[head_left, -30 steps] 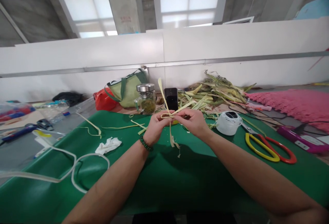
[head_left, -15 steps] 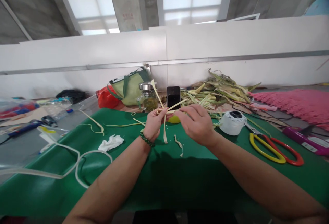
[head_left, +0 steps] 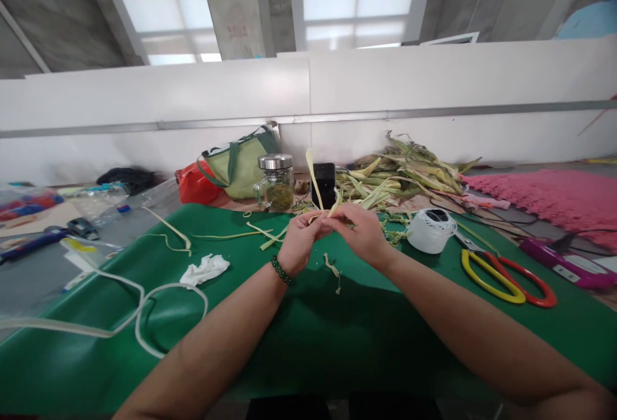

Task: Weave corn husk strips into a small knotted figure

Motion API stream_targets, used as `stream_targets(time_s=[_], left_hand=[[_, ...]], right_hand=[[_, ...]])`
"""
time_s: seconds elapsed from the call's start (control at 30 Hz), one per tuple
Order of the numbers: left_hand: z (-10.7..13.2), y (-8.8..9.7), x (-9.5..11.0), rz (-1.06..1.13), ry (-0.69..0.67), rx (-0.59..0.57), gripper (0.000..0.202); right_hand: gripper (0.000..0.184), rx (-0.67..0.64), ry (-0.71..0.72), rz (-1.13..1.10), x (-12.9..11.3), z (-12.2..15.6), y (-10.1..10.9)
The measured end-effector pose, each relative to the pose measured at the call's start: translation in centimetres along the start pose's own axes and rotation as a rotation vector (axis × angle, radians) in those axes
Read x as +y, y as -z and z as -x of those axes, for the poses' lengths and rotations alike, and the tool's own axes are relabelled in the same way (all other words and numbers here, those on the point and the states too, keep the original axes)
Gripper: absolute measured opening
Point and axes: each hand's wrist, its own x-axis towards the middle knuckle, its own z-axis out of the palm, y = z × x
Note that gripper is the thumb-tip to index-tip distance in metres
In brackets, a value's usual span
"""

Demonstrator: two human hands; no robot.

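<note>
Pale yellow-green corn husk strips (head_left: 314,179) are pinched between my two hands, above the green mat (head_left: 299,317). One strip stands up from the fingers, and a shorter end curls beside it. My left hand (head_left: 299,240), with a green bead bracelet at the wrist, is closed on the strips. Fingertips of my right hand (head_left: 359,230) meet the left ones and are closed on the husk too. How the strips cross is hidden by the fingers. Small husk scraps (head_left: 331,265) lie on the mat just below the hands.
Behind my hands stand a phone (head_left: 322,182), a glass jar (head_left: 277,182) and a husk pile (head_left: 414,166). Scissors (head_left: 506,278) and a white tape-like roll (head_left: 430,232) are at right. A crumpled tissue (head_left: 206,269) and white tubing (head_left: 139,310) lie left, near a green bag (head_left: 245,166).
My hands have drawn together until the fingertips meet. The strips that spread out between them are now gathered, with one pointing up; the strip that hung down no longer shows.
</note>
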Motion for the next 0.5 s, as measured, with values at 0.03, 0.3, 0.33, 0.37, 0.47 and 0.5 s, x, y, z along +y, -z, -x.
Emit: stream_targets(time_s=[0.03, 0.3, 0.33, 0.37, 0.47, 0.5], left_hand=[[0.1, 0.0, 0.0, -0.020, 0.009, -0.017, 0.029], [0.3, -0.4, 0.2, -0.177, -0.059, -0.068, 0.035], [0.3, -0.4, 0.2, -0.174, -0.071, -0.062, 0.035], [0.3, -0.5, 0.3, -0.171, -0.078, -0.061, 0.034], [0.3, -0.5, 0.4, -0.181, -0.070, -0.072, 0.033], [0.3, -0.5, 0.5, -0.186, -0.063, -0.072, 0.033]], right_hand=[[0.020, -0.001, -0.098, -0.068, 0.1, -0.1, 0.2], [0.021, 0.004, -0.312, -0.270, 0.6, -0.8, 1.2], [0.020, 0.005, -0.320, -0.276, 0.5, -0.8, 1.3], [0.020, 0.007, -0.330, -0.279, 0.5, -0.8, 1.3], [0.022, 0.030, -0.347, -0.267, 0.6, -0.8, 1.4], [0.021, 0.050, -0.345, -0.258, 0.6, -0.8, 1.4]])
